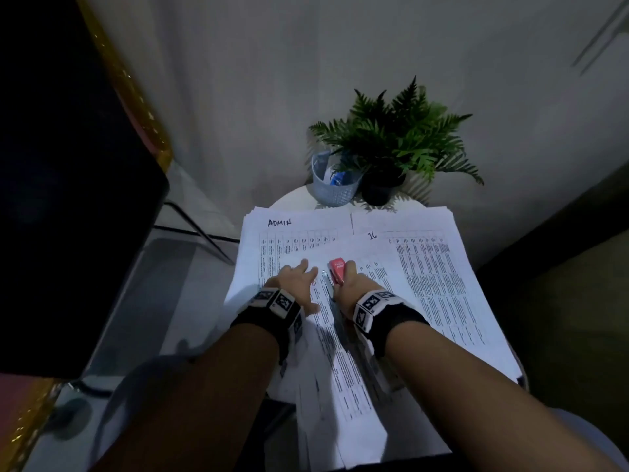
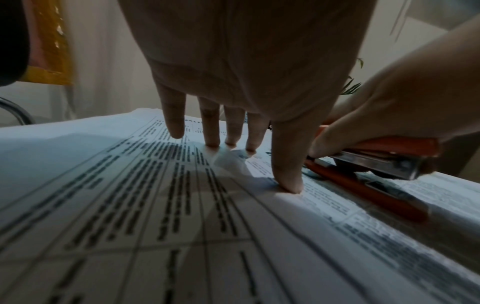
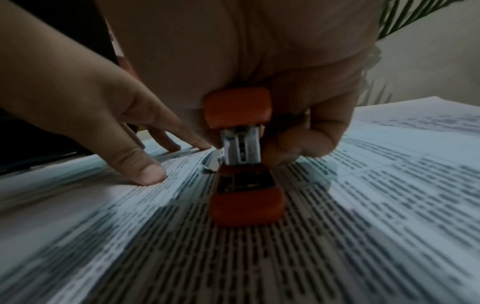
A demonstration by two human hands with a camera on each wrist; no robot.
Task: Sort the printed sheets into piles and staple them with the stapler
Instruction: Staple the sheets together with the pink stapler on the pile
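Observation:
Printed sheets cover the small white table [image 1: 292,198]: one pile [image 1: 289,233] marked ADMIN at the back left, another pile [image 1: 429,264] marked 16 on the right. A further set of sheets [image 1: 340,369] runs towards me in the middle. My left hand [image 1: 301,275] presses on these sheets with straight, spread fingers [image 2: 211,127]. Just to its right, my right hand [image 1: 354,281] grips the red stapler [image 1: 337,267], fingers [image 3: 319,131] curled round its top. The stapler [image 3: 245,156] has its base on the paper, and its mouth gapes towards my wrist. Whether any sheet lies inside it, I cannot tell.
At the back of the table stand a fern in a black pot [image 1: 383,189] and a grey-blue basket [image 1: 335,187], close to the wall. A large dark object [image 1: 68,165] with a gold edge fills the left side. Sheets overhang the table's near edge.

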